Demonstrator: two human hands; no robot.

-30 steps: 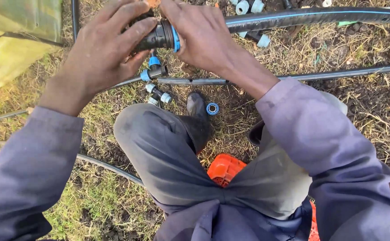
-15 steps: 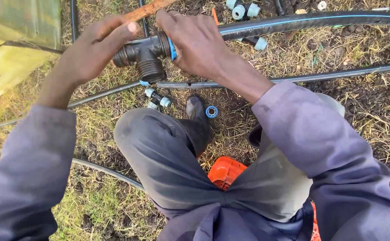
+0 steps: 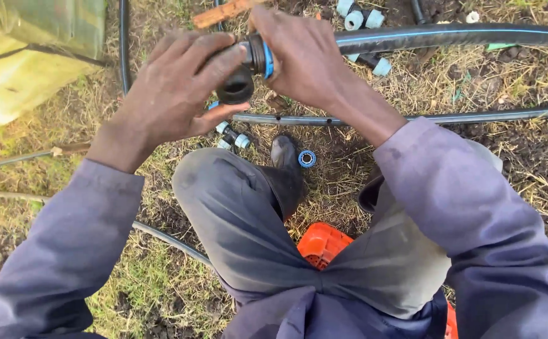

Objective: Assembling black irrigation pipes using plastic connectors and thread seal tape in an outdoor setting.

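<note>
Black fitting [image 3: 236, 85] with a blue ring [image 3: 268, 59] – joined to a black pipe [image 3: 450, 36]. At six o'clock, an orange crate [image 3: 322, 243]; grey trousers [image 3: 236, 220], slate-blue sleeves [image 3: 456, 207]. Yellow-green sheet [image 3: 29, 50] at ten o'clock.

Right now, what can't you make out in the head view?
- Black pipe fitting: most of its body is covered by the left hand and right hand.
- Thick black pipe: its far end is cut off by the right edge.
- Orange object: partly hidden by the trousers, so its kind is unclear.
- Small blue-capped parts at the top: too small and cut off by the edge.
</note>
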